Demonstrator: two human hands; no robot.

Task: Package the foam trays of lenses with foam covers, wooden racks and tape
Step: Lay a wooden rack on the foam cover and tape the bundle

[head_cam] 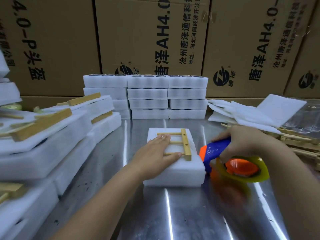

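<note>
foam tray stack [174, 172], capped with a foam cover and a wooden rack [186, 144], sits in the middle of the steel bench [173, 213], right in front of you. your left hand [155, 153] lies flat on top, fingers straight, pressing across the rack's thin rungs. the likely reason is to pin rack, cover and trays together so nothing slides when the tape pulls against them.

your right hand [242, 144] grips the blue and orange tape dispenser [216, 153] by its handle. its nose is at the right side of the stack, touching or just beside it, and the yellowish tape roll [259, 172] trails toward you. the dispenser is blurred, so i can't tell whether tape has caught on the foam. no band shows on this stack, so i judge you are at the start of taping it.

racked bundles [52, 135] pile up on your left. bare trays [147, 94] are stacked at the back against the cartons [147, 32]. loose foam covers [259, 115] and spare racks [297, 141] lie on your right, probably so each layer is within easy reach.
</note>
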